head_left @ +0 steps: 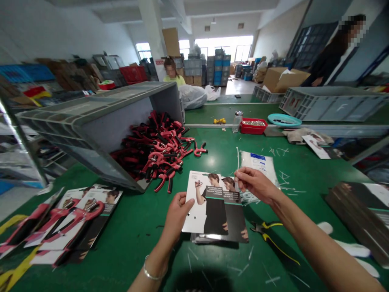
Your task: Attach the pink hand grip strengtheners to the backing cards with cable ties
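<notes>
Thin white plastic bits (272, 280) nr side of green surface (219, 140). L hand (178, 213) clamped on white-&-black printed card (214, 213), ctr; R hand (253, 182) apart, pinching slim white plastic tie (238, 157), card's far R.

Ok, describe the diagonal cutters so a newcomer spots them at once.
Start at the green worktable, and find the printed cards at the left hand. Just right of them, between the cards and the right forearm, lie the diagonal cutters, jaws toward the cards and handles spread. Yellow-and-black handles set them apart from the pink-and-black grip strengtheners.
</notes>
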A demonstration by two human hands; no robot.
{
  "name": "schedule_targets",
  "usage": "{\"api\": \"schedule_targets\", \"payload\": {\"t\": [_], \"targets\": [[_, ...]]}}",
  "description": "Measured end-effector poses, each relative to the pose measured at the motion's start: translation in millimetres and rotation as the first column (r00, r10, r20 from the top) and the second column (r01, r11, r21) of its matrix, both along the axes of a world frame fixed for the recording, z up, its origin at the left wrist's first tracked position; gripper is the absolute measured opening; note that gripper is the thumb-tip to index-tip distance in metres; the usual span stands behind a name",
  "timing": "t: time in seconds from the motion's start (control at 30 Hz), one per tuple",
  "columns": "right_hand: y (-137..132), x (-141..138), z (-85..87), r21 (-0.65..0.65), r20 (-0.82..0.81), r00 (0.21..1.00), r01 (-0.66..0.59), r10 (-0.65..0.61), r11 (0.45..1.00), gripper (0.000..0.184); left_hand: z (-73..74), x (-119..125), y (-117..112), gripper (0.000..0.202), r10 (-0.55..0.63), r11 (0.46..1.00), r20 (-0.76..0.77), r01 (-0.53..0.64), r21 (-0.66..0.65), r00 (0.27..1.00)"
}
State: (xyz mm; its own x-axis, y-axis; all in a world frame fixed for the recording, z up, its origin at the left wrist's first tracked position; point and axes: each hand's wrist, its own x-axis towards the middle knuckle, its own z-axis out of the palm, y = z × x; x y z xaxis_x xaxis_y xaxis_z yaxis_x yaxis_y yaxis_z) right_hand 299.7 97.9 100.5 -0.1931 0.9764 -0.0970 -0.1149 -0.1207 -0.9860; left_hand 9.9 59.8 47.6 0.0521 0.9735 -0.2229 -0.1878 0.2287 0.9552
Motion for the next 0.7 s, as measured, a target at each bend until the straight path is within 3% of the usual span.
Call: {"api": "schedule_targets", "payload": {"t": [0.13, 0.27, 0.4, 0.53, 0.63, 0.7], "targets": [[-1, -57, 5.1, 0.071, 0.011, 0.996, -0.091, 0.09, 0.993, 0.029, -0.2, -8, -5, 0.041, 0.002, 1.0, 0.018, -0.002, -0.001, 1.0], [-3, -99, -11.4, 0.161, 0.11, 0.991, -0.089, 0.072, 0.983, 0.027, -4.0, -14, -5, 0.039, 0.023, 1.0, 0.008, -0.023, 0.007, 1.0], [-5, -111, -35.3, 0.206, 0.253, 0.966, -0.101, 0.047, 0.973, 0.022, -17.0, -24, -1, 0.041, 0.041, 0.999, 0.016, -0.041, -0.011, 0.999], [-8, -109, -46.3, 0.297, 0.353, 0.936, -0.104, -0.007, 0.949, 0.017, -39.6, -27, 2, 0.042, 0.105, 0.995, 0.059, -0.104, -0.011, 0.993], [-11, -108, -46.3, 0.343, 0.456, 0.89, -0.153, -0.022, 0.927, 0.016, -53.0, -10, 6, 0.039, 0.111, 0.99, -0.179, -0.094, 0.101, 0.978], [-13, -108, -44.9, 0.362, 0.475, 0.88, -0.179, -0.016, 0.915, 0.016, -57.7, 7, 12, 0.038, 0.115, 0.982, -0.375, -0.048, 0.184, 0.92]]}}
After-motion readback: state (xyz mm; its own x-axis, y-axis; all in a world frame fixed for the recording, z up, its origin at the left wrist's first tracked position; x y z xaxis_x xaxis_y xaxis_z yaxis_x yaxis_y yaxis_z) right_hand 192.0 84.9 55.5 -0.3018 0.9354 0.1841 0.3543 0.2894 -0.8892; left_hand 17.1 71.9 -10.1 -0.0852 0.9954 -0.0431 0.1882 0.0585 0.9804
